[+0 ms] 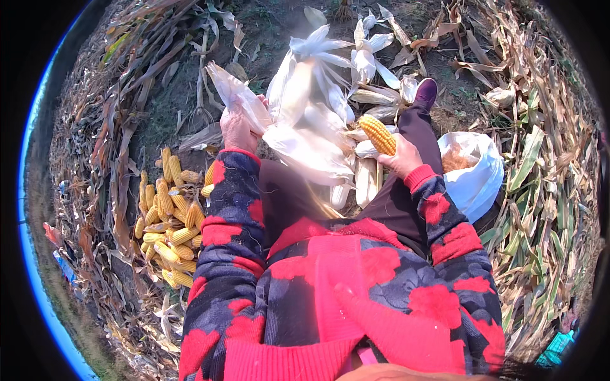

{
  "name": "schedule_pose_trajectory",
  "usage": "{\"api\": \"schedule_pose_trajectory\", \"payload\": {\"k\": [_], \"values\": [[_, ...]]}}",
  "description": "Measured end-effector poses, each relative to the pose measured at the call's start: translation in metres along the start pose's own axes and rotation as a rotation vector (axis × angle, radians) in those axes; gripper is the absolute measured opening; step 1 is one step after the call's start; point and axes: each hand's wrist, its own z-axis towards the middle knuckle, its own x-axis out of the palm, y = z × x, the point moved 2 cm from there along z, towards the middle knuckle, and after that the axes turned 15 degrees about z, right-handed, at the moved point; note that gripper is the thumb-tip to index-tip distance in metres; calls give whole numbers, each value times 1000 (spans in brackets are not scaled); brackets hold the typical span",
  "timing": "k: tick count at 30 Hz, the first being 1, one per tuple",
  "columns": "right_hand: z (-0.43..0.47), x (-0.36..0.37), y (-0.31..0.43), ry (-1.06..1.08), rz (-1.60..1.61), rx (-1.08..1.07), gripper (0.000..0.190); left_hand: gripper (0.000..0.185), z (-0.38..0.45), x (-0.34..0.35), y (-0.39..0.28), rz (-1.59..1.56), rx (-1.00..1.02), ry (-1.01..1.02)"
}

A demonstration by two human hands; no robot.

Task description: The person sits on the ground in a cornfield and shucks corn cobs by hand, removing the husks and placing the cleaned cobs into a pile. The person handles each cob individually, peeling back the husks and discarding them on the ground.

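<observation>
My right hand (404, 156) is closed around the lower end of a bare yellow corn cob (377, 134), whose kernels point up and to the left. My left hand (239, 125) grips a pale, dry corn husk (238, 97) that rises past the fingers. Between my hands and knees lies a heap of whitish corn husks (310, 147), partly washed out by glare. Several ears still in their husks (376, 97) lie beyond my right hand. Beside my left forearm is a pile of bare yellow corn cobs (169, 224).
A white bag (474, 176) holding reddish-brown corn silk stands right of my leg. Dry corn stalks (548, 190) lie thick along the right, and more stalks (109, 157) cover the left. My purple shoe (425, 93) rests near the husked ears. A teal crate (555, 347) is at the lower right.
</observation>
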Motion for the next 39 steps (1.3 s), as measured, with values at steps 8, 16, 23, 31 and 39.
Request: {"api": "schedule_pose_trajectory", "payload": {"k": [8, 16, 23, 31, 39], "values": [[-11, 18, 22, 200, 975, 446, 50, 71, 39, -60, 12, -394, 17, -163], [-12, 55, 12, 131, 874, 379, 58, 52, -24, 40, -4, 244, -144, 285], [-29, 84, 50, 353, 321, -44, 60, 33, -84, 43, 93, -222, -703, 432], [-15, 54, -20, 162, 482, 287, 30, 38, -31, -203, -59, -847, 128, -319], [-14, 82, -40, 382, 101, 209, 33, 31, -33, -194, -51, -616, 27, -34]]}}
